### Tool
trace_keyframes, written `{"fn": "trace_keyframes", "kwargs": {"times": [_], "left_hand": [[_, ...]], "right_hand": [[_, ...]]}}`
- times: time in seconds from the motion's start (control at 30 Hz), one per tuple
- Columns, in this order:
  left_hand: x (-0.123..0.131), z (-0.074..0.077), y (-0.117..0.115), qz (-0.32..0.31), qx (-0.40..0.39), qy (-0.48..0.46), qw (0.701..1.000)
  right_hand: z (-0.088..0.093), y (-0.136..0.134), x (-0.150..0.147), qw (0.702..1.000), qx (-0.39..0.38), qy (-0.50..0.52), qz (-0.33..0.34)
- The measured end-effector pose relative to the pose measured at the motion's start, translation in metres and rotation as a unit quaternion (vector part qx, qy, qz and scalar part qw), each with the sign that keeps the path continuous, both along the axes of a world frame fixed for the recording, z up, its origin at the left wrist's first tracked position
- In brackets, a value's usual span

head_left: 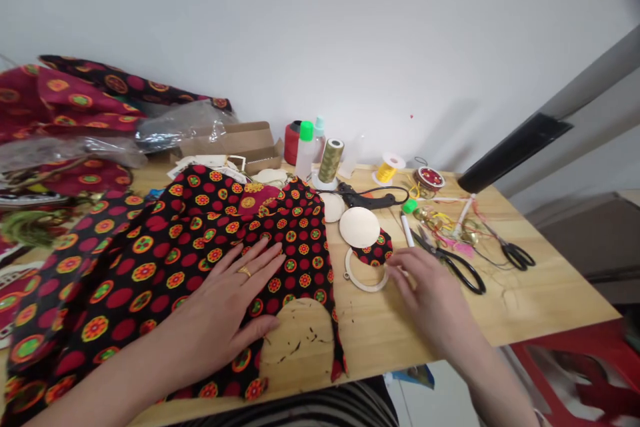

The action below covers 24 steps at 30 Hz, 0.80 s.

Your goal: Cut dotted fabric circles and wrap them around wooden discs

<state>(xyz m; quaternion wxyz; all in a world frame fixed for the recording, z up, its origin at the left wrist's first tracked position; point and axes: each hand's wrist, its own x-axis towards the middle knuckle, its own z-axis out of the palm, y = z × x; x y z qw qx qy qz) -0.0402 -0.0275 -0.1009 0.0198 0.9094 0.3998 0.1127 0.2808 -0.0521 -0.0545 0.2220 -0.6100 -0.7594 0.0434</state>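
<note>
A: Largest first. What are you working on?

B: A pale wooden table (420, 330). Your black patterned cloth (200, 260) spreads over its left half: red dots, orange-and-green flowers, a rounded cutout in the near edge.

A: And your hands?

B: Your left hand (235, 293) lies palm down on the cloth, fingers a little apart, pinching nothing; the cutout sits just right of your thumb. Your right hand (427, 290) is beyond the cloth's right edge, thumb and fingers drawn narrow at the hoop's right rim. Whether they pinch anything, cannot tell.

A: Smaller things, and lettering?

B: Black-handled scissors (443, 255) just beyond your right hand. Green-capped bottle (305, 157) at the wall, any print too blurred to read; same for the mottled green spool (330, 161) beside it. Pale disc (359, 227), overlapping a small patterned cloth piece (376, 253). Wooden hoop (364, 287) on the near side of both. Slim white pen (407, 230), near your right knuckles.
</note>
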Motion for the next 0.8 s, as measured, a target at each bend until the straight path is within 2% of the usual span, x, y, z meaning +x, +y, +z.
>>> {"fn": "trace_keyframes", "kwargs": {"times": [0.07, 0.13, 0.23, 0.43, 0.57, 0.67, 0.8], "left_hand": [[0.0, -0.001, -0.001, 0.001, 0.003, 0.008, 1.0], [0.001, -0.001, -0.002, 0.004, 0.003, 0.01, 1.0], [0.002, -0.001, -0.003, 0.014, -0.006, -0.003, 1.0], [0.006, 0.002, -0.004, 0.018, -0.019, -0.009, 1.0], [0.007, 0.01, -0.009, 0.016, 0.001, -0.022, 1.0], [0.003, 0.017, -0.019, 0.02, 0.032, -0.076, 0.996], [-0.004, 0.017, -0.032, 0.037, 0.057, -0.142, 0.987]], "right_hand": [[-0.005, 0.004, 0.02, 0.996, -0.002, -0.034, -0.078], [-0.009, 0.01, 0.03, 0.995, -0.025, -0.03, -0.092], [-0.009, 0.025, 0.021, 0.999, -0.009, -0.016, -0.05], [-0.006, 0.059, -0.018, 0.995, 0.025, -0.09, 0.037], [-0.013, 0.072, -0.026, 0.991, 0.027, -0.13, 0.034], [-0.016, 0.076, -0.028, 0.989, 0.038, -0.14, 0.024], [-0.014, 0.077, -0.032, 0.986, 0.039, -0.162, 0.017]]}}
